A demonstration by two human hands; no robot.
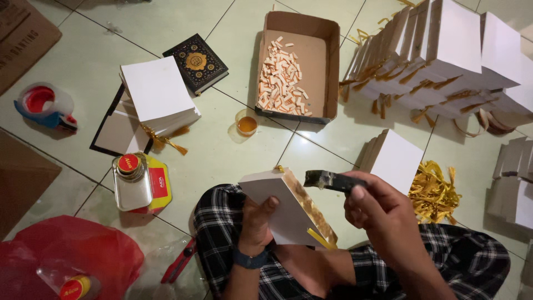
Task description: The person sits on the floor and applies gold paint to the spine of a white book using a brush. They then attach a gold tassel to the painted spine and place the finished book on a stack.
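Two hands: both were busy over the lap, person seated on the tiled floor (222,150) in plaid trousers.
Left hand (256,222): gripped a white book block (280,205) from below, thumb on its face, spine edge turned up.
Book block spine: looked glossy and yellowish-brown; a yellow ribbon (321,238) stuck out at its lower end.
Right hand (383,214): clenched around a dark brush (328,179), its tip just beside the upper end of the spine; contact could not be told.
Wrist: dark watch band (250,260) on the left arm.
Glue: small cup of amber liquid (246,123) sat on the floor ahead, near an open cardboard box (325,61) of small orange-and-white strips (282,78).
Left side: metal can with red cap (132,180), a stack of white book blocks (158,91) with a gold tassel, a dark ornate book cover (195,62), a tape dispenser (43,105).
Right side: rows of white book blocks (444,44) with gold ribbons, a loose pile of yellow ribbons (433,191), one leaning block (395,158).
Near the knee: red cutter (179,261), red plastic bag (72,253).
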